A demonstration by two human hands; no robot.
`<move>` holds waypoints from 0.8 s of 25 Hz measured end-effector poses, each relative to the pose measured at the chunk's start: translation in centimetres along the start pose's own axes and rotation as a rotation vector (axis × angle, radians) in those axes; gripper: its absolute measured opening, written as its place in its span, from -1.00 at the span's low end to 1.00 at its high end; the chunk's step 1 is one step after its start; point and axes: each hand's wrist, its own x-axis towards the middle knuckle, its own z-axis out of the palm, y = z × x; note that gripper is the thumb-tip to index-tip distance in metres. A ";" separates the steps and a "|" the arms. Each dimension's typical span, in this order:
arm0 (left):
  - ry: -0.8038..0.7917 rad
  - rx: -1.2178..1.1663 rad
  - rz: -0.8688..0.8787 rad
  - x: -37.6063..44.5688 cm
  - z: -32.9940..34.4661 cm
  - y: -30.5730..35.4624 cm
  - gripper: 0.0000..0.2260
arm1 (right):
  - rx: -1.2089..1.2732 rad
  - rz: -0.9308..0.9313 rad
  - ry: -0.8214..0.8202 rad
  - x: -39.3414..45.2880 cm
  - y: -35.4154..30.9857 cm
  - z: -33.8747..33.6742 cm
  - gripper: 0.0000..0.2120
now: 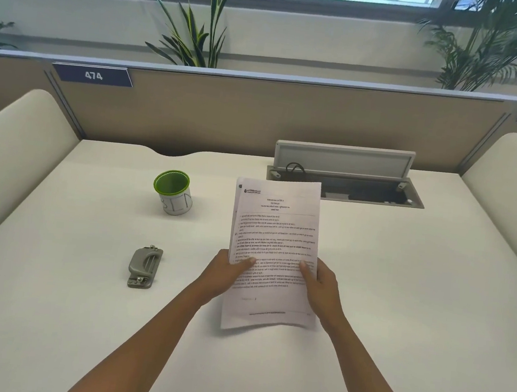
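A thin stack of printed paper sheets (275,236) is held upright-tilted above the white desk (400,290), near its middle. My left hand (226,275) grips the stack's left edge, thumb on the front. My right hand (321,285) grips the right edge the same way. A grey metal hole punch (144,267) lies on the desk to the left of my left hand. Further back stands a white cup with a green rim (173,191), apparently empty.
An open cable hatch (344,185) with its lid raised sits at the desk's back right. Cream side dividers (10,144) flank the desk, a tan partition with a "474" label (92,75) closes the back, and plants stand behind it.
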 end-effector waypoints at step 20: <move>0.011 0.119 -0.135 8.9 11.0 -0.9 -0.29 | -0.250 0.152 0.393 6.5 6.0 -12.1 -0.77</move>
